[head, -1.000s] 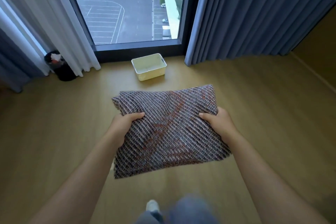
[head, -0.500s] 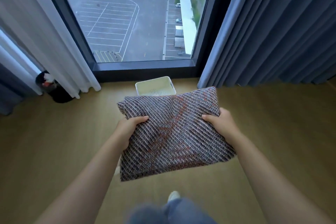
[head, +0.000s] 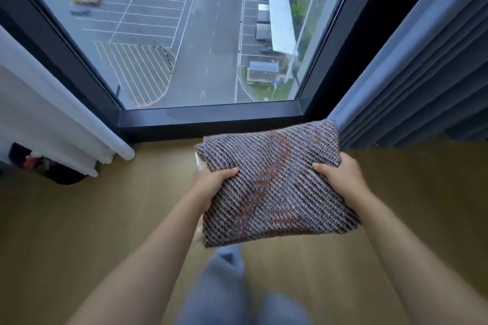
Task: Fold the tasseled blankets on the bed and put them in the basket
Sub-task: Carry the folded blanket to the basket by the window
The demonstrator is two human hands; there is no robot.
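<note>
A folded woven blanket (head: 274, 185), grey and purple with rust-red lines, is held flat in the air in front of me. My left hand (head: 211, 187) grips its left edge and my right hand (head: 340, 179) grips its right edge, thumbs on top. The pale yellow basket (head: 198, 163) sits on the floor under the blanket, with only a sliver of its left rim showing past the blanket's edge. The tassels are hidden in the folds.
A large dark-framed window (head: 211, 119) stands just ahead. A white curtain (head: 52, 124) hangs on the left and blue curtains (head: 412, 82) on the right. A black bin (head: 50, 169) sits low left. Wooden floor (head: 92, 219) lies all around; my legs (head: 224, 287) show below.
I have walked toward the window. The basket, in plain view a second ago, has slid under the held blanket and is nearly covered. Both hands keep the same grip.
</note>
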